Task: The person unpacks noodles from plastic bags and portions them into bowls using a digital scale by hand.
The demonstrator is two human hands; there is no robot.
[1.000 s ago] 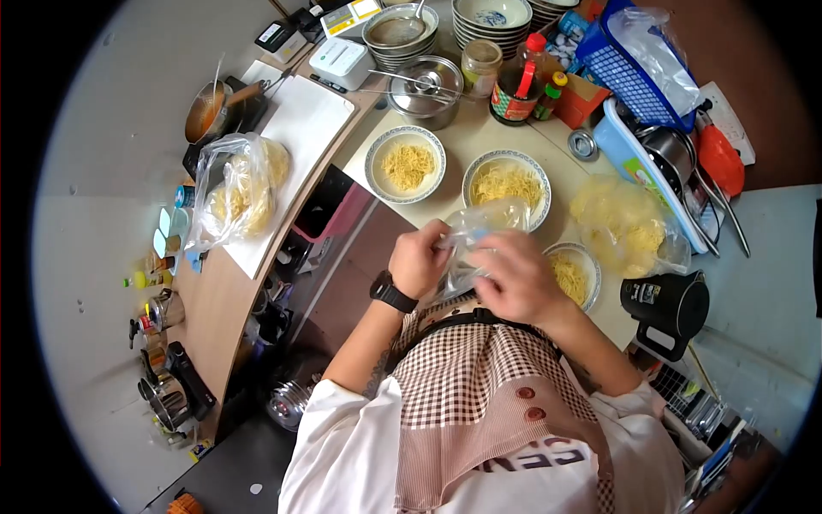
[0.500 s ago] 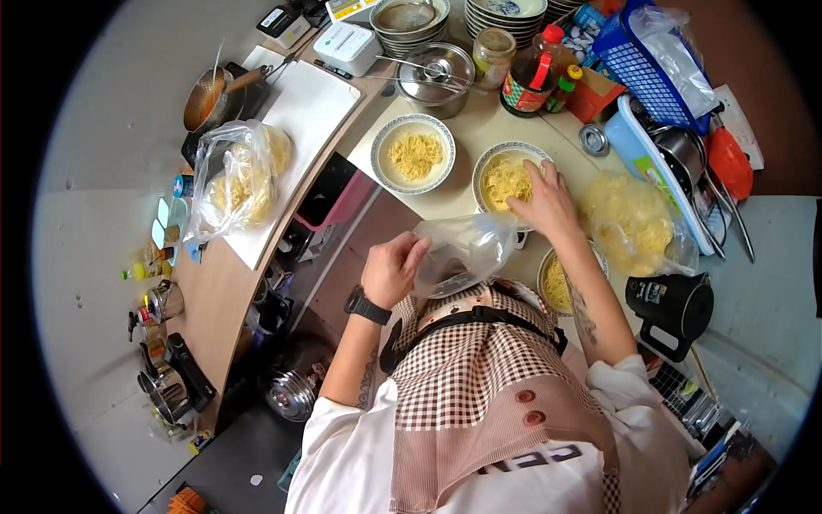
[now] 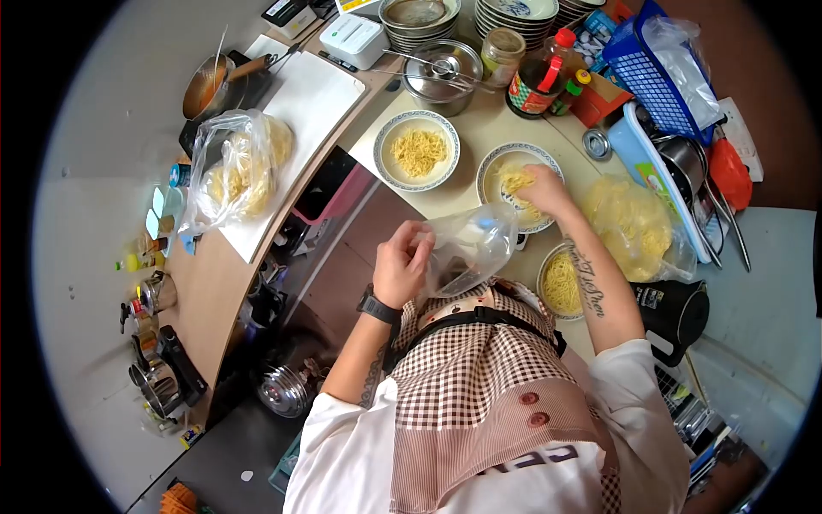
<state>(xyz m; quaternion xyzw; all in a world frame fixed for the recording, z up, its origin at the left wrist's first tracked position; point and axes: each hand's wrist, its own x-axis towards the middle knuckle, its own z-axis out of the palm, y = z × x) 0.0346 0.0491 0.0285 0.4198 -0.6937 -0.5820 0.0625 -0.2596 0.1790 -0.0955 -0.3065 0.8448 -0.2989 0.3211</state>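
My left hand point(image 3: 404, 264) is closed on the rim of a clear plastic bag point(image 3: 476, 244), which hangs in front of my apron. Over a patterned bowl point(image 3: 485, 190), my right hand point(image 3: 546, 190) grips a clump of yellow noodles point(image 3: 514, 178); more strands lie in the bowl beneath it. To the left stands a second bowl point(image 3: 380, 147) with a heap of noodles in it. A third bowl of noodles point(image 3: 562, 283) sits nearer my body, partly covered by my forearm. Right of my right hand lies a filled plastic bag of noodles point(image 3: 632, 227).
Another bag of noodles point(image 3: 240, 171) rests on a white board at the left. Behind the bowls are a lidded pot point(image 3: 441, 70), a jar point(image 3: 502, 58), sauce bottles point(image 3: 538, 81) and stacked bowls point(image 3: 514, 24). A black kettle point(image 3: 681, 319) and a blue basket point(image 3: 655, 68) stand to the right.
My right hand has closed around noodles in the bowl and lifted a clump, baring part of the bowl's bottom. My left hand still holds the clear bag, which has shifted slightly.
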